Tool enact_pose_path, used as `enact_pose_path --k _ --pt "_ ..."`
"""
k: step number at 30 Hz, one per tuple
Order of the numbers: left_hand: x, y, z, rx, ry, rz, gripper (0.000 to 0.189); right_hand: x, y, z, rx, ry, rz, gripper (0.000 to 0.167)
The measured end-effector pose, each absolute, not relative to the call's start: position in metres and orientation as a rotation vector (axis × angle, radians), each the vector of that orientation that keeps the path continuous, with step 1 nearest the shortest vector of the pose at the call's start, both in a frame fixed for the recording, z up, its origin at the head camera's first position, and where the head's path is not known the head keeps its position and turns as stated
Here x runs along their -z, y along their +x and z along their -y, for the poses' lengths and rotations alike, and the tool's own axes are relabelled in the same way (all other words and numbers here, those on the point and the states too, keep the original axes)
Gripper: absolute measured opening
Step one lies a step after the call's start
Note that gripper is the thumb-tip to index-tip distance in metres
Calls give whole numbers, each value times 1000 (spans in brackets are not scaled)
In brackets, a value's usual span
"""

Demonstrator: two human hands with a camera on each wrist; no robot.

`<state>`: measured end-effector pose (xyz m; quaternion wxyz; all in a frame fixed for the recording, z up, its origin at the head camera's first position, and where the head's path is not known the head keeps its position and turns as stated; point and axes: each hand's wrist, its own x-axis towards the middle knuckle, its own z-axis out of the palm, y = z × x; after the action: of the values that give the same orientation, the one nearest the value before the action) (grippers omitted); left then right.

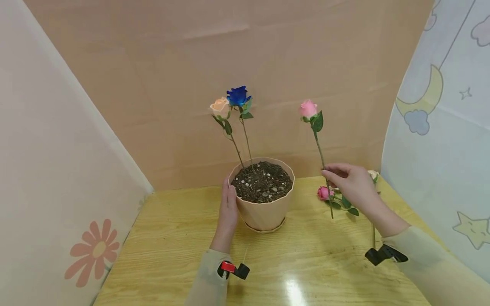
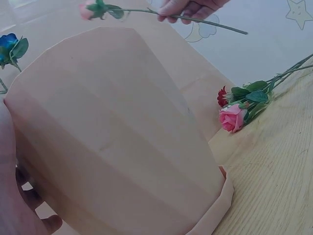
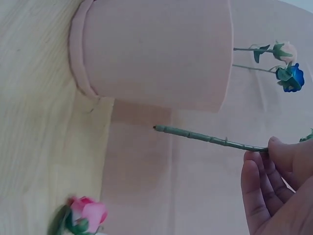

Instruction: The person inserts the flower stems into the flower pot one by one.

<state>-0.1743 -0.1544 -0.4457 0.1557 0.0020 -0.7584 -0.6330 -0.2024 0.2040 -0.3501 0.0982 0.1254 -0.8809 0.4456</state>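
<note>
A pale pink flower pot [image 1: 264, 214] filled with dark soil [image 1: 262, 182] stands on its saucer. Two roses rise from the soil, one peach [image 1: 220, 108] and one blue [image 1: 238, 96]. My left hand [image 1: 228, 210] rests against the pot's left side with its fingers extended. To the right of the pot, my right hand [image 1: 354, 185] pinches a pink rose [image 1: 308, 109] by its green stem [image 3: 210, 139] between thumb and fingers. The bloom points up and the bare stem end hangs below the hand, as the right wrist view also shows.
Behind the right hand, a deeper pink rose [image 1: 324, 193] lies on the wooden table [image 1: 176, 238] with other cut roses, including a dark red one [image 2: 223, 97]. A tan backdrop [image 1: 160, 85] and patterned side cloths [image 1: 440, 148] enclose the table.
</note>
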Motion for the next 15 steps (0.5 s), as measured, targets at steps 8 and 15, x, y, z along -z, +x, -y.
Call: enact_pose_path --k 8,15 --pt "448 -175 155 1781 16 2187 65 329 -211 -177 -1406 442 2492 40" --pt "448 -176 154 1767 28 2187 65 311 -220 -155 -1492 456 2433 40"
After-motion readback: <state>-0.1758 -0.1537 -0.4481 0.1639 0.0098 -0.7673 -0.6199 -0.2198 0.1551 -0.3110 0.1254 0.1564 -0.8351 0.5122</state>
